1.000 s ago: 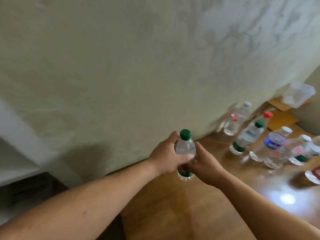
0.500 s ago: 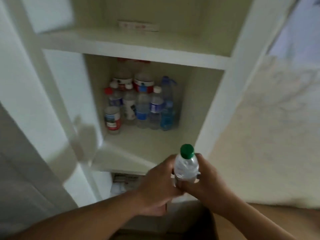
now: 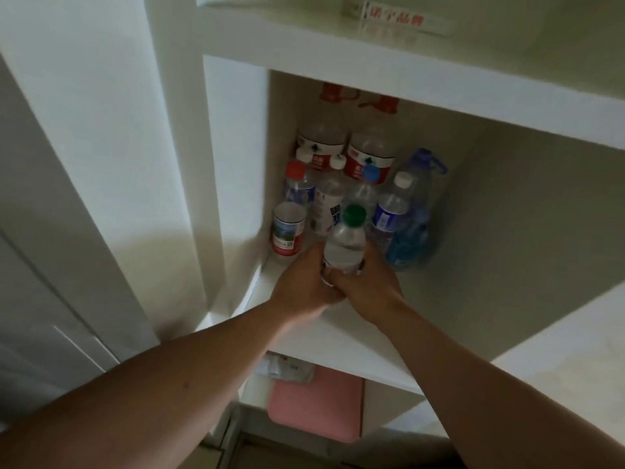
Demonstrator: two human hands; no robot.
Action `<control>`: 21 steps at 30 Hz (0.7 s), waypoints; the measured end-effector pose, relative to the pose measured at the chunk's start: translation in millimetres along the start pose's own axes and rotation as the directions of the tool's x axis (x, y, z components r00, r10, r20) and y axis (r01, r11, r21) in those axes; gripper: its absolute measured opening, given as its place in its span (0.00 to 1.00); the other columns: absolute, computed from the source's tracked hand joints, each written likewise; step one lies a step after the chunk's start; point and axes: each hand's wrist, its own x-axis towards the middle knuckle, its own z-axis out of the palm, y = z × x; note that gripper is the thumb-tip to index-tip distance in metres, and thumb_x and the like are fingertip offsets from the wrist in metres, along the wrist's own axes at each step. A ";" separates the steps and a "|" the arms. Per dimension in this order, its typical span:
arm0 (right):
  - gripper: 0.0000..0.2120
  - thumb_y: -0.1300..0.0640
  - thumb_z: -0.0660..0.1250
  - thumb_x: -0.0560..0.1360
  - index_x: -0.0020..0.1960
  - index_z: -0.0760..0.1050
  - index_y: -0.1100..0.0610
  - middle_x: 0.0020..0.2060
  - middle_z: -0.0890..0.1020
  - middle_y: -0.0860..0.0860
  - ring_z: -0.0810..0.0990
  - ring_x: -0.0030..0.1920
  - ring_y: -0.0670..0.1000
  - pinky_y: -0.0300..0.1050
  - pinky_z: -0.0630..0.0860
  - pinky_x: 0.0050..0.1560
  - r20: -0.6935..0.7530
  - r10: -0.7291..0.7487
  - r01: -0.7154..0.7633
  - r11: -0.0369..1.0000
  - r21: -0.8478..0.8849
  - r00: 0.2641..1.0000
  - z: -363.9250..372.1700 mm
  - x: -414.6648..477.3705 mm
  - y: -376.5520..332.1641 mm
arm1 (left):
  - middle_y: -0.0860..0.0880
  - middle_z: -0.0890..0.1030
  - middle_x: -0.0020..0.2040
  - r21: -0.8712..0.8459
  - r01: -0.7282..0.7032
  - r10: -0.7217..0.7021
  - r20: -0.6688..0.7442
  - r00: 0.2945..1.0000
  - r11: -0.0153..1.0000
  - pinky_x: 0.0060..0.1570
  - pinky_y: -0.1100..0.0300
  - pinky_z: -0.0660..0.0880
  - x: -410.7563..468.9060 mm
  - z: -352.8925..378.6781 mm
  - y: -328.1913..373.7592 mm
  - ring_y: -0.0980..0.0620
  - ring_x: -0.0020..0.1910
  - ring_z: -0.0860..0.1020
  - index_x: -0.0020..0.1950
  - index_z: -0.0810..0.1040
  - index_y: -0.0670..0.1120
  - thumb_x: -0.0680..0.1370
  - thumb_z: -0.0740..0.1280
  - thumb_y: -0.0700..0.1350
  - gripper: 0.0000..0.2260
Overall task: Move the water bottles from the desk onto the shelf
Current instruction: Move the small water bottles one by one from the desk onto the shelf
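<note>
Home storage nook, white built-in shelf (image 3: 338,336) crowded with bottles (image 3: 338,184), pink box (image 3: 314,407) below

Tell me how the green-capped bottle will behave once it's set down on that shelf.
The green-capped bottle looks full of clear water, so probably heavy for its size. It is narrow and tall, so a nudge might tip it into the bottles behind. The left hand and right hand both grip its base, which should steady it.
</note>
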 end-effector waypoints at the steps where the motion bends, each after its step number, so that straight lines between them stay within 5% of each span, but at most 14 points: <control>1: 0.36 0.37 0.78 0.67 0.72 0.69 0.37 0.61 0.83 0.40 0.83 0.58 0.45 0.49 0.82 0.59 -0.020 0.002 -0.001 1.000 0.006 1.000 3.9 6.7 1.6 | 0.59 0.84 0.56 -0.027 -0.003 0.003 -0.006 1.000 1.000 0.55 0.58 0.80 4.0 -0.1 -4.1 0.61 0.56 0.82 0.61 0.73 0.64 0.70 0.79 0.46 0.26; 5: 0.40 0.38 0.78 0.63 0.72 0.70 0.39 0.62 0.84 0.42 0.84 0.59 0.47 0.53 0.83 0.62 -0.065 0.005 -0.002 0.999 0.038 0.998 11.8 32.6 2.2 | 0.63 0.83 0.53 -0.112 0.067 -0.077 -0.086 0.993 0.991 0.50 0.69 0.76 5.6 6.4 -18.1 0.65 0.54 0.81 0.62 0.75 0.64 0.76 0.76 0.45 0.20; 8: 0.34 0.43 0.79 0.69 0.72 0.71 0.44 0.63 0.84 0.44 0.84 0.60 0.49 0.52 0.82 0.62 -0.070 0.020 -0.021 1.000 -0.003 0.997 19.8 50.1 -5.8 | 0.57 0.79 0.47 0.037 0.177 -0.159 -0.289 0.944 0.983 0.42 0.61 0.72 3.7 17.8 -38.0 0.53 0.47 0.80 0.55 0.74 0.54 0.80 0.73 0.50 0.09; 10: 0.27 0.47 0.78 0.73 0.69 0.74 0.49 0.62 0.84 0.48 0.84 0.60 0.52 0.50 0.81 0.59 -0.088 0.010 -0.016 0.997 -0.070 0.996 27.4 59.2 -12.1 | 0.54 0.79 0.43 0.026 0.249 -0.232 -0.281 0.931 0.968 0.37 0.58 0.70 5.8 22.7 -45.6 0.50 0.42 0.79 0.51 0.74 0.53 0.82 0.69 0.53 0.06; 14: 0.31 0.46 0.80 0.73 0.71 0.73 0.53 0.66 0.83 0.51 0.83 0.64 0.54 0.45 0.77 0.58 -0.112 0.044 -0.045 0.999 -0.007 0.993 38.7 69.9 -16.9 | 0.54 0.83 0.47 0.086 0.214 -0.182 -0.284 0.941 0.973 0.45 0.52 0.80 11.7 28.1 -54.1 0.48 0.46 0.82 0.55 0.75 0.56 0.84 0.62 0.55 0.05; 21: 0.35 0.38 0.78 0.73 0.74 0.69 0.49 0.71 0.80 0.49 0.81 0.68 0.54 0.51 0.80 0.65 -0.116 0.067 -0.063 0.997 0.037 0.991 44.5 68.5 -24.1 | 0.56 0.84 0.52 0.084 0.254 -0.219 -0.297 0.929 0.964 0.51 0.50 0.82 12.1 28.0 -51.9 0.48 0.50 0.83 0.59 0.75 0.60 0.84 0.62 0.54 0.05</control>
